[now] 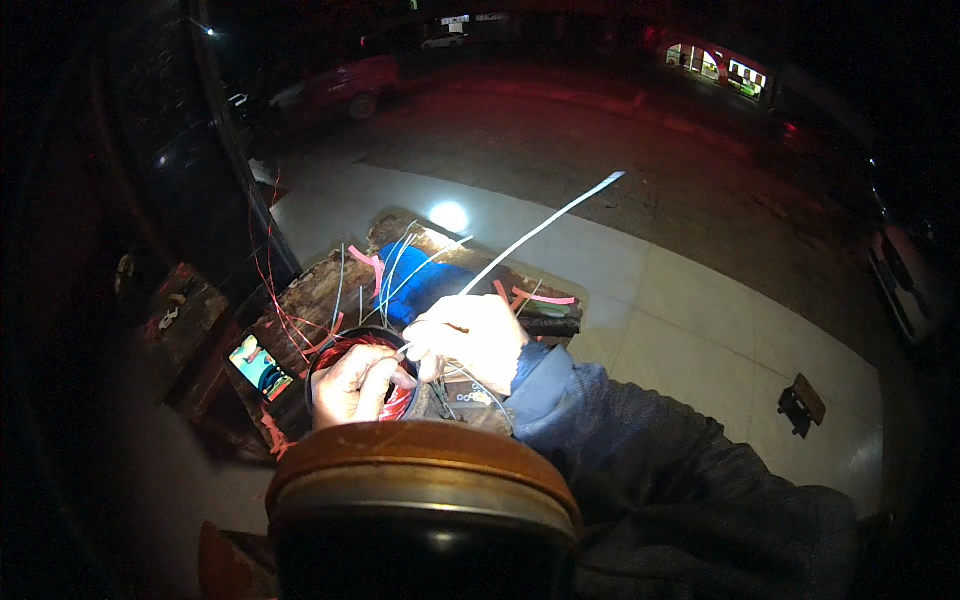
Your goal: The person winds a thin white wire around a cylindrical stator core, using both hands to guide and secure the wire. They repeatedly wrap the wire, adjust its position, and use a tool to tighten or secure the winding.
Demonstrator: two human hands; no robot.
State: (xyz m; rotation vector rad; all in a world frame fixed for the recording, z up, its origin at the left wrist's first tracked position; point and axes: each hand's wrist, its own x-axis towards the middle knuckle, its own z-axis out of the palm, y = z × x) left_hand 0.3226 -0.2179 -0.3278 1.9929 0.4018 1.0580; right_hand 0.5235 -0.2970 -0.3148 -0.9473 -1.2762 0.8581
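Over a round housing [330, 350] of red copper windings, my left hand [360, 383] pinches the end of a thin, pale lead. My right hand [460, 335] is closed just to the right of it on a long white sleeve [548, 225], which curves up to the right. Pink strips [540, 297], thin white and red wires and a blue object [410, 280] lie behind my hands on a worn wooden bench [320, 282]. Small rings [470, 397] sit below my right hand, partly hidden.
A lit phone [259, 368] rests at the bench's left. A rounded brown-rimmed object [420, 450] fills the lower middle. Dark panels stand left, a small stool [801, 404] on the tiled floor [710, 310] at right, vehicles [335, 88] and lit shopfronts across the dark road.
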